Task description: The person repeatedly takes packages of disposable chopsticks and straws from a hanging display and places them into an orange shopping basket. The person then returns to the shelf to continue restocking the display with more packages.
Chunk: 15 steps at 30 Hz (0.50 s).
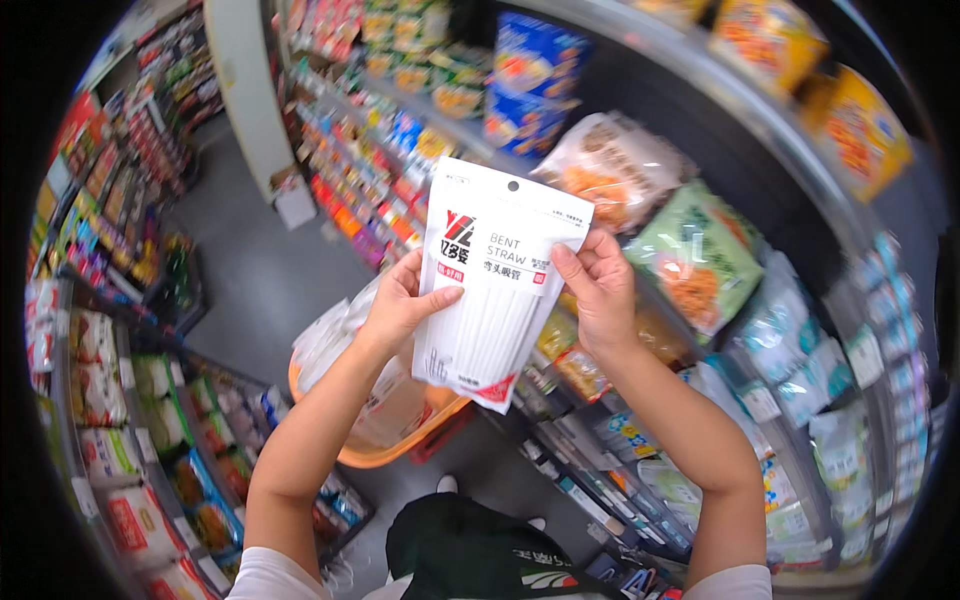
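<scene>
A white plastic pouch of bent drinking straws (499,315) is stretched between my two hands, its printed front facing up at me. My left hand (409,300) grips the left edge, thumb flat on the front. On the opposite side, my right hand (596,289) pinches the upper right edge between thumb and fingers. White straws show through the lower part of the pouch, which has a round hang hole at the top. Beneath it stands an orange basket (375,456) with clear plastic bags and packages inside, partly hidden by the pouch and my left forearm.
Shelving with a metal rail (757,97) curves along the right, holding a green snack bag (697,259), a pale snack bag (611,172) and blue bags (532,82). Packaged goods fill a shelf (135,420) at the left. Grey floor (247,255) runs between the shelves; a white pillar (244,97) stands beyond.
</scene>
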Motion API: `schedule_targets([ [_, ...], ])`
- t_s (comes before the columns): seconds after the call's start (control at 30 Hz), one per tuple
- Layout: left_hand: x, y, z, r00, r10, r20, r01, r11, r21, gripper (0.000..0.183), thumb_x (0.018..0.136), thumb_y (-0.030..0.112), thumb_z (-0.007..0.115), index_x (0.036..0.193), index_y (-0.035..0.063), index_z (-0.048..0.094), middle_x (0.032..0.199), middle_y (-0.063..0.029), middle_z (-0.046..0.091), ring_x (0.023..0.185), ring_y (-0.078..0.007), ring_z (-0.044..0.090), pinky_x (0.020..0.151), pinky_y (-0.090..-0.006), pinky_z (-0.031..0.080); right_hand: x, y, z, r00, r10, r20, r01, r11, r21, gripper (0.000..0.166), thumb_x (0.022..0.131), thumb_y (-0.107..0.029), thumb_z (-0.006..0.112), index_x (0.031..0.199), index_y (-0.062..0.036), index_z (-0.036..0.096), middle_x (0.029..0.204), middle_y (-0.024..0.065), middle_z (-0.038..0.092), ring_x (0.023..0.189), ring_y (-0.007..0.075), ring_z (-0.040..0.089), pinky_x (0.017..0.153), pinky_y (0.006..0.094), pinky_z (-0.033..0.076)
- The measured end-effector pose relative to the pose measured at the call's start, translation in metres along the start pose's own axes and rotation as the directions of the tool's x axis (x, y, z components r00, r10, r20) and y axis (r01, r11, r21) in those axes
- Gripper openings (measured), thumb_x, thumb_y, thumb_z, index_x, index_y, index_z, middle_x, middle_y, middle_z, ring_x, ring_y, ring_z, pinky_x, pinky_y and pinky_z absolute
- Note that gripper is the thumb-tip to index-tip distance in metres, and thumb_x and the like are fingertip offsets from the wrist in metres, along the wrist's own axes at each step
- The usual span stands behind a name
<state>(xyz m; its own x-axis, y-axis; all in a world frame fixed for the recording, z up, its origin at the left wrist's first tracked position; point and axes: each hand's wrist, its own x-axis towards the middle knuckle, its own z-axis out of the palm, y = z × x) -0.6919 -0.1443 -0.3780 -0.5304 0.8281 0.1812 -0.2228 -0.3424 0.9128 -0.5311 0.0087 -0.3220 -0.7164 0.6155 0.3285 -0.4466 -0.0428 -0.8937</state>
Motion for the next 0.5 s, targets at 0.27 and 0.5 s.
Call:
schedule_targets([
  [0.27,0.009,0.092,0.18,0.961,0.066,0.27,-0.039,0.994,-0.106,0.035,0.077,0.002,0.072,0.109,0.0005,0.058,0.102,-0.0096,0.067,0.088,-0.0136,0.064,0.08,-0.0279,0.051,-0.061,-0.181,-0.024,0.944,-0.326,-0.048,0.288,0.887,-0.362,0.047,0.082,-0.001,0.066,0.119,0.0003,0.036,0.112,0.0145,0.059,0.101,0.0168,0.058,0.087,0.0299,0.048],
  [0.5,0.004,0.153,0.309,0.833,0.234,0.502,-0.153,0.968,-0.197,0.034,0.079,0.0,0.069,0.111,0.0,0.056,0.103,-0.0085,0.066,0.089,-0.0133,0.063,0.079,-0.0273,0.051,-0.11,-0.31,-0.044,0.783,-0.622,0.008,0.513,0.637,-0.575,0.067,0.082,0.002,0.064,0.134,0.0004,0.022,0.117,0.0155,0.055,0.11,0.0184,0.055,0.091,0.0316,0.045],
])
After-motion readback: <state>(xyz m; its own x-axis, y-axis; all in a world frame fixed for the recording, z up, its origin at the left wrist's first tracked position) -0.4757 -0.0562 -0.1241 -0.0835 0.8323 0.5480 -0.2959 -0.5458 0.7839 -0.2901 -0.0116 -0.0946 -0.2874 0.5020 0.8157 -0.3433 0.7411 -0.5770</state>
